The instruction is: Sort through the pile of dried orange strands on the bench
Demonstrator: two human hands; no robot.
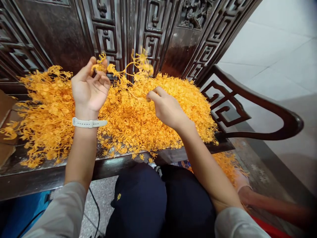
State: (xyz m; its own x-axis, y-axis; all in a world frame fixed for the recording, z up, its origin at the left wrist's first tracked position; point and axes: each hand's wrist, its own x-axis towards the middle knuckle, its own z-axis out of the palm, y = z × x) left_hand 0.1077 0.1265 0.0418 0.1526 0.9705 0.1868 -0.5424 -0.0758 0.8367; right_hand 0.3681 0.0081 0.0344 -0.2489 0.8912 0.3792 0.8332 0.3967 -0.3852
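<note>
My left hand (91, 84), with a pale band on its wrist, is raised palm up over the pile. Its thumb and fingers pinch a small orange plastic flower piece (100, 66). My right hand (168, 105) is closed on the thin stem of a branching orange plastic flower sprig (128, 71), whose heads spread up and leftward, close to the left hand's fingers. Beneath both hands lies a large heap of loose orange flower pieces (138, 122) on a dark wooden bench (106, 167). Another bunch of orange sprigs (49, 109) lies left of my left wrist.
The bench's carved wooden back (128, 29) rises behind the heap, and a curved armrest (267, 109) stands at the right. A cardboard box (6, 122) sits at the left edge. Another person's arm (272, 205) reaches toward orange pieces (226, 165) at lower right. A black cable (97, 205) hangs below.
</note>
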